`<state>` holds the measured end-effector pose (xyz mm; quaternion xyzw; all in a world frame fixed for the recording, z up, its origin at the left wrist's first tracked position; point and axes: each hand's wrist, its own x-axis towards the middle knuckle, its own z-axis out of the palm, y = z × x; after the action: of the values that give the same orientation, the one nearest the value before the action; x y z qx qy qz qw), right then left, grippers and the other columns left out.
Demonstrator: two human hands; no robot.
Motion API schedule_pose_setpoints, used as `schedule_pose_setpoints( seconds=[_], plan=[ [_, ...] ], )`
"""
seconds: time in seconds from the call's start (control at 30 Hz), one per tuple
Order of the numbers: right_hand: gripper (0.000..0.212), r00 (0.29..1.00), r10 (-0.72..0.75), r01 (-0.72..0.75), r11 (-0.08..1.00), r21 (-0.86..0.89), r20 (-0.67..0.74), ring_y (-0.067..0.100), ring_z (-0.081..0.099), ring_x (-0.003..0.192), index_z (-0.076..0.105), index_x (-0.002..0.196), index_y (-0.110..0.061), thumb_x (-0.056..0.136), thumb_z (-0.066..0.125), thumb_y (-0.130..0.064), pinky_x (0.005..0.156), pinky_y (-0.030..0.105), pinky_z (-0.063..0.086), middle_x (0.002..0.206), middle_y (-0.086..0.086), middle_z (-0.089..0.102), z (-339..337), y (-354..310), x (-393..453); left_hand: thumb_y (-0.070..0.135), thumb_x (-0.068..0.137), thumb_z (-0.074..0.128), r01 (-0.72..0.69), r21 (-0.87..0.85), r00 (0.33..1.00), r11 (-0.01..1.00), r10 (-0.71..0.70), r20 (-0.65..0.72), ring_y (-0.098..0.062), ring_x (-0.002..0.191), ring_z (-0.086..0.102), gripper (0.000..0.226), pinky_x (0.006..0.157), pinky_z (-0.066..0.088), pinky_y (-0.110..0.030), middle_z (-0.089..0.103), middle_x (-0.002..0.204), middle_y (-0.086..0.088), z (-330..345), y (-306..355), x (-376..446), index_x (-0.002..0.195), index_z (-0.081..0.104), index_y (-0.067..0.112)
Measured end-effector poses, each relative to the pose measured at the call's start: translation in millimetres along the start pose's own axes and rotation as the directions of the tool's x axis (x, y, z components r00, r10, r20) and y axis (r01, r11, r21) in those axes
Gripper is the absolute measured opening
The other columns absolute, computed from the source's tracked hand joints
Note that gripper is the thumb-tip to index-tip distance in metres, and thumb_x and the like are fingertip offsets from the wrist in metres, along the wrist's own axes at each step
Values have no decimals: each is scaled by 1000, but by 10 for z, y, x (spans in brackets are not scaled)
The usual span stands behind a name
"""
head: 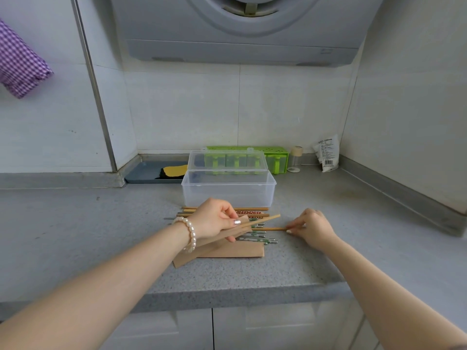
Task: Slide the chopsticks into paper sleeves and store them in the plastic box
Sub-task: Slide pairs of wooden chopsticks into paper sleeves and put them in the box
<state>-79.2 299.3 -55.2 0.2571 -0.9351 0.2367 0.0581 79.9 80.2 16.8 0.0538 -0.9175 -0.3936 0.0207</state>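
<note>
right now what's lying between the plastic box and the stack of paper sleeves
In the head view, loose chopsticks lie across the counter between the plastic box and the paper sleeves, wooden and metal ones mixed.

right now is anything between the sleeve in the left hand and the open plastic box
Only the loose chopsticks lying on the counter between the paper sleeve, held by the left hand, and the plastic box. The box's lid is up, and nothing stands above them.

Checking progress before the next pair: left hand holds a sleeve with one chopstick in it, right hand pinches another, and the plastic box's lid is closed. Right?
Not quite. The head view shows the plastic box with its lid open. The left hand does hold the sleeve with a chopstick; the right hand pinches another chopstick.
</note>
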Motion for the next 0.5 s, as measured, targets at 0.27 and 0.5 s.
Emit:
schedule_pose_setpoints(
  seconds=[0.27, 0.5],
  plan=[
    [11, 997, -62, 65, 995, -80, 43, 22, 49, 101, 70, 92, -18, 85, 65, -25, 86, 34, 41, 99, 0, 57, -45, 26, 20, 13, 91, 55, 30, -43, 999, 999, -29, 30, -10, 66, 70, 3, 64, 51, -9, 74, 90, -6, -41, -77, 16, 91, 58, 12],
    [20, 996, -77, 91, 937, 338, -53, 6, 52, 52, 64, 72, -21, 85, 64, -6, 59, 21, 46, 60, -8, 67, -795, -140, -126, 6, 87, 60, 105, -57, 991, 993, -100, 86, -2, 63, 68, 16, 60, 49, -8, 69, 73, 8, -121, -187, 41, 103, 60, 9]
  ],
)
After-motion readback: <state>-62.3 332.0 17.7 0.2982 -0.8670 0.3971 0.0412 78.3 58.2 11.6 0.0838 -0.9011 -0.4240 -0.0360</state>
